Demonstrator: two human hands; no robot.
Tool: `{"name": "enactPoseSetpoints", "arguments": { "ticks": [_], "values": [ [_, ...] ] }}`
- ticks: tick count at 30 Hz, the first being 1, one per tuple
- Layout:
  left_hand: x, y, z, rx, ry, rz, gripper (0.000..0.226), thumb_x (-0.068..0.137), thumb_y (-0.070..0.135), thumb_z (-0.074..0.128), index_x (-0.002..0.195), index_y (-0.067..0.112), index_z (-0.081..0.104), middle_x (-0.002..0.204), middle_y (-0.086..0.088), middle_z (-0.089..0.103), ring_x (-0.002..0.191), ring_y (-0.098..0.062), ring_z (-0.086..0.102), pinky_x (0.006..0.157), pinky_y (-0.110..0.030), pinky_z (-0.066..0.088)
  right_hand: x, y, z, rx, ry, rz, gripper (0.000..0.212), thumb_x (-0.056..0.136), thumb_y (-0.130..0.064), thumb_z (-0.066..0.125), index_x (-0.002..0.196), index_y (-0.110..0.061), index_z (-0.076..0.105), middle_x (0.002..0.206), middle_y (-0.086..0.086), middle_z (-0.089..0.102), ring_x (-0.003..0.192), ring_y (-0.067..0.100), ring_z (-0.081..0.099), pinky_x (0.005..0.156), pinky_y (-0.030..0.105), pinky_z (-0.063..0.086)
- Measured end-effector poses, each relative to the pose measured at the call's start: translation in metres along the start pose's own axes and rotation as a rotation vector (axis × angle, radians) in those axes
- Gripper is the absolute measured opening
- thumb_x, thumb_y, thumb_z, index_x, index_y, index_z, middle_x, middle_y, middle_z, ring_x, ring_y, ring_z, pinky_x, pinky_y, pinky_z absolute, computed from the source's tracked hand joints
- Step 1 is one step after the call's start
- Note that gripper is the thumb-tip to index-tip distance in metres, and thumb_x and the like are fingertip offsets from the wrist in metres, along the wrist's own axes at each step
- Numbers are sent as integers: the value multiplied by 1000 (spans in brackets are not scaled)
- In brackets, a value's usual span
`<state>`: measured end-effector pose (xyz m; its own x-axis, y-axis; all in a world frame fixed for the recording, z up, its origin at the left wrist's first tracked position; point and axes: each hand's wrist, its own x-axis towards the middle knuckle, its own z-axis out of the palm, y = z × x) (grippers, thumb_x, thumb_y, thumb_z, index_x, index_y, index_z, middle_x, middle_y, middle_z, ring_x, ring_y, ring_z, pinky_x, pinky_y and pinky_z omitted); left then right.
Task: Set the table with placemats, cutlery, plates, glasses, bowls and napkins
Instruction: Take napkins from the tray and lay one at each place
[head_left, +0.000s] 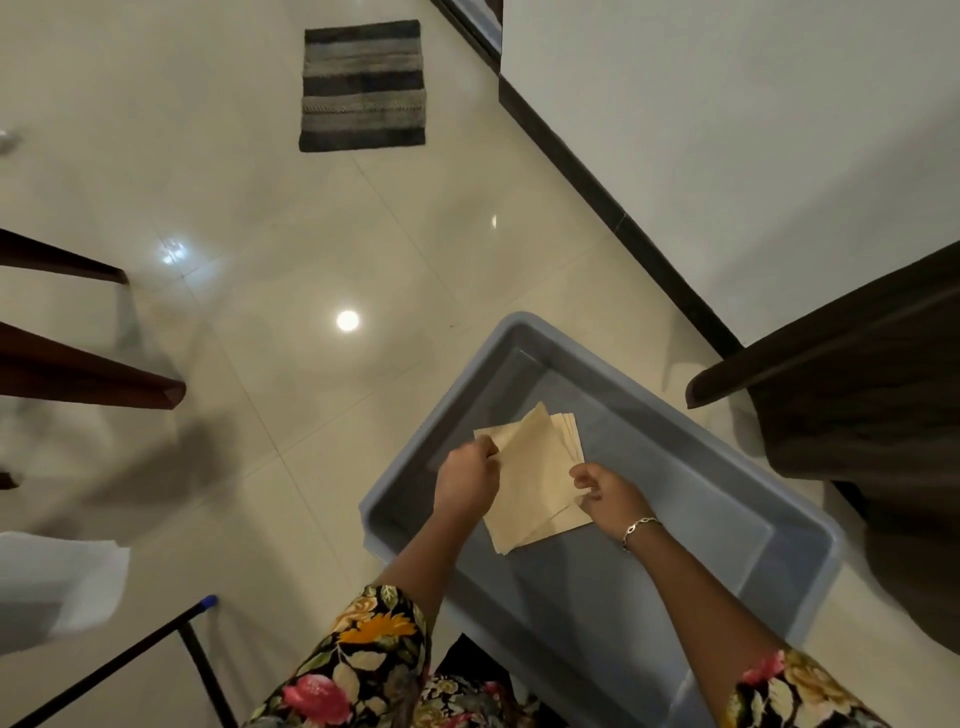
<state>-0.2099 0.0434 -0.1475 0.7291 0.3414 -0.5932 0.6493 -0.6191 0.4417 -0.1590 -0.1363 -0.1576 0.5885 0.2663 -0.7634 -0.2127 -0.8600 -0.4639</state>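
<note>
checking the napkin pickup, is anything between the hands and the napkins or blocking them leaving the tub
Nothing visible. The left hand and right hand pinch the napkins directly, over the open grey tub, which shows nothing else inside or above them.

I see matt beige paper napkins (535, 478), a smooth blue-grey plastic tub (649, 597), glossy floor tiles (311, 234), a woven cloth rug (363, 85).

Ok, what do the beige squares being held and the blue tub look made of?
Napkins: likely paper, possibly thin cloth; matte beige, thin stacked sheets with crisp edges. Tub: plastic, smooth and faintly glossy grey-blue, with a moulded rounded rim.
</note>
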Motion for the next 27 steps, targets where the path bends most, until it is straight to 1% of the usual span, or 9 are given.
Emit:
{"name": "enactPoseSetpoints", "arguments": {
  "ticks": [4,7,13,17,19,21,23,24,27],
  "values": [
    [-22,4,-11,-45,45,91,21,95,12,45,109,9,59,108,-8,66,98,-26,60,80,-35,48,-19,-13,-11,61,58,0,36,86,3,50,121,-7,54,120,13,58,109,25,56,93,30,43],
    [-37,8,-22,-78,56,157,19,95,11,46,108,10,60,109,-7,67,100,-26,59,83,-35,48,-30,-25,-16,107,79,-3,42,86,3,51,127,-9,50,127,10,55,115,24,53,88,25,41],
    [-69,25,-67,-137,38,361,20,95,9,48,109,10,62,111,-4,65,100,-20,59,87,-31,48,-52,-49,-36,285,112,-74,69,79,10,62,139,-9,36,146,8,37,135,23,34,107,35,32],
    [-104,35,-106,-226,43,394,14,92,7,51,99,12,62,98,-1,62,94,-20,58,82,-33,48,-83,-71,-48,358,95,-152,72,76,16,61,139,-8,37,147,10,36,137,24,31,105,32,34],
    [-126,37,-123,-347,58,402,13,92,8,52,89,17,61,91,2,60,89,-17,57,79,-31,48,-102,-79,-52,484,78,-178,61,77,21,55,133,-2,43,142,20,41,133,31,37,89,23,44],
    [-152,37,-138,-509,78,393,19,92,5,52,83,21,58,85,4,58,82,-11,55,74,-24,45,-121,-81,-52,630,12,-155,49,80,23,49,126,5,48,125,29,51,122,37,48,73,22,51],
    [-184,33,-148,-700,94,373,21,90,1,53,80,19,58,80,2,58,74,-10,54,68,-21,44,-138,-75,-48,666,-66,-140,41,84,16,49,124,3,50,104,15,62,98,25,61,71,24,48],
    [-201,31,-150,-789,104,359,18,89,1,55,80,17,59,77,2,58,71,-10,55,65,-21,44,-147,-73,-45,678,-95,-151,38,85,10,51,122,0,52,101,11,63,89,18,61,74,25,45],
    [-257,22,-149,-997,191,307,9,82,5,60,80,13,58,67,2,57,60,-10,52,54,-19,44,-182,-71,-36,795,-184,-220,18,86,1,56,100,-8,61,92,9,62,85,17,59,79,30,46]
  ]
}}
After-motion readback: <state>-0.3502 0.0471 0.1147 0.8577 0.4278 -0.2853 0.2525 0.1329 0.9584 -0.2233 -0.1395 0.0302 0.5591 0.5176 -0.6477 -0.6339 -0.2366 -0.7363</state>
